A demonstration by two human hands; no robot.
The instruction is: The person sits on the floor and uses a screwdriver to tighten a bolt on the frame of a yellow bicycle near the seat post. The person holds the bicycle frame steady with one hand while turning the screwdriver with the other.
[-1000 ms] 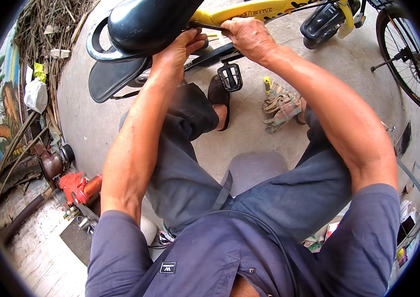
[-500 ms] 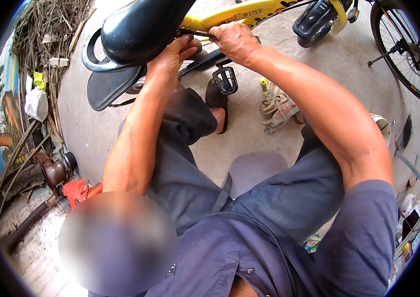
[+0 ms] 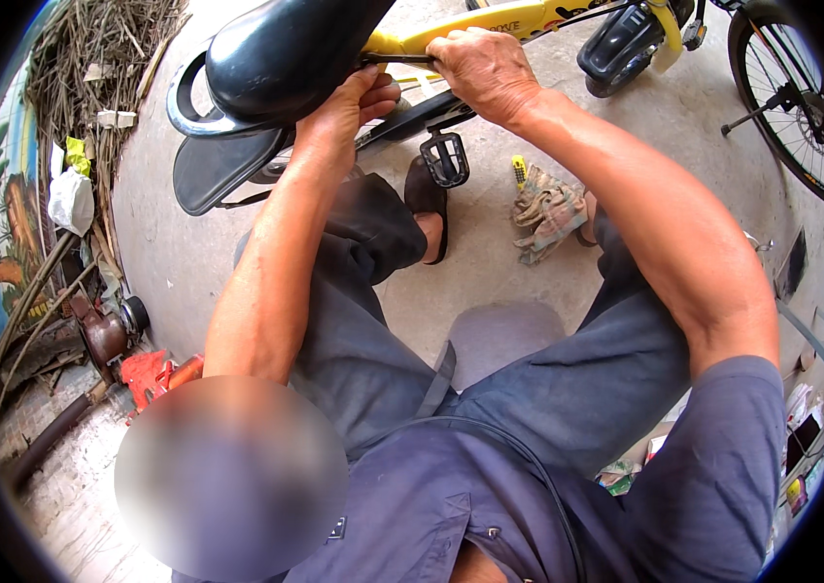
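Ahead of me a yellow bicycle frame (image 3: 490,21) stands with its black saddle (image 3: 281,63) at the upper left. My right hand (image 3: 485,76) is closed round one end of a thin dark rod-like tool (image 3: 400,58), which runs level beside the yellow tube. At the tool's other end, just under the saddle, my left hand (image 3: 346,109) has its thumb and fingers curled together. The saddle hides part of what those fingers touch. Below the hands is a black pedal (image 3: 445,159).
Work gloves (image 3: 550,212) lie on the concrete floor beside a small yellow tool (image 3: 519,171). A spoked wheel (image 3: 801,107) stands at the upper right. Dry sticks (image 3: 101,68) are heaped at the far left, above a red metal object (image 3: 147,379).
My right hand has moved a little right and up, and the gap between my hands has widened, showing more of the dark tool. The saddle has shifted slightly right.
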